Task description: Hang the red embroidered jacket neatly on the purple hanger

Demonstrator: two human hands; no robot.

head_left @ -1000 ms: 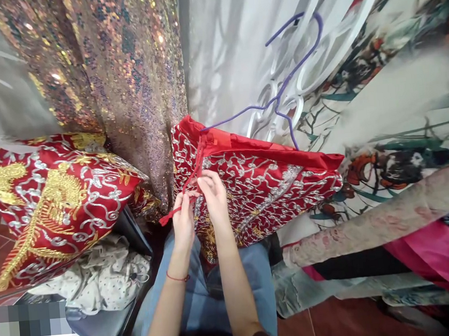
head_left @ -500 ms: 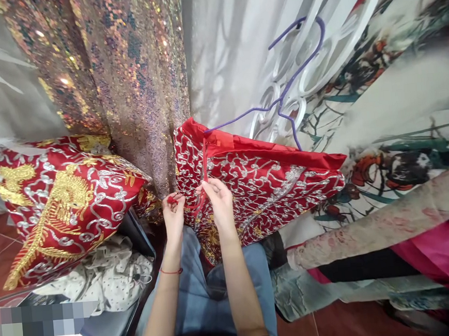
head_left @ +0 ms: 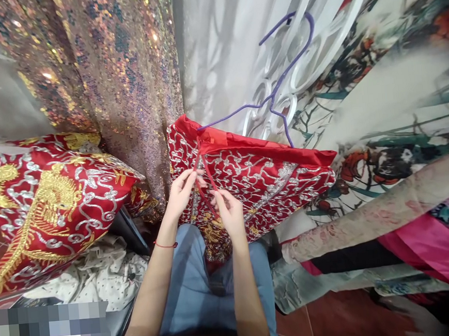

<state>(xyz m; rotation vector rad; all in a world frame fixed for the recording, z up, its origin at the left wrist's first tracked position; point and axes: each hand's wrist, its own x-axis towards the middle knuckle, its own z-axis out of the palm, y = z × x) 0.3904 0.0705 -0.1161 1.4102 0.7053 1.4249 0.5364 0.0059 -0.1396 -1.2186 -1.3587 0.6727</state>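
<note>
In front of me hangs a red skirt-like garment (head_left: 264,180) with silver and gold embroidery and a plain red band along its top. Narrow red ribbon ties (head_left: 208,172) come down from the band, left of its middle. My left hand (head_left: 183,193) is closed in a pinch on one tie, close below the band. Lower and to the right, my right hand (head_left: 231,213) pinches the other tie. Both hands are just in front of the embroidered cloth. A purple hanger (head_left: 276,89) holds the garment up by its band.
A matching red and gold embroidered piece (head_left: 60,207) lies at left on a chair, above a dotted white cloth (head_left: 97,281). Sequined fabric (head_left: 119,72) hangs behind. White scrollwork (head_left: 302,74) carries the hanger; a floral cloth (head_left: 385,140) and more clothes (head_left: 353,220) fill the right.
My left hand has risen toward the band and moved right, dropping the bunched red strip for a tie. My right hand has moved down and right, drawing its tie aside. The view shifted slightly.
</note>
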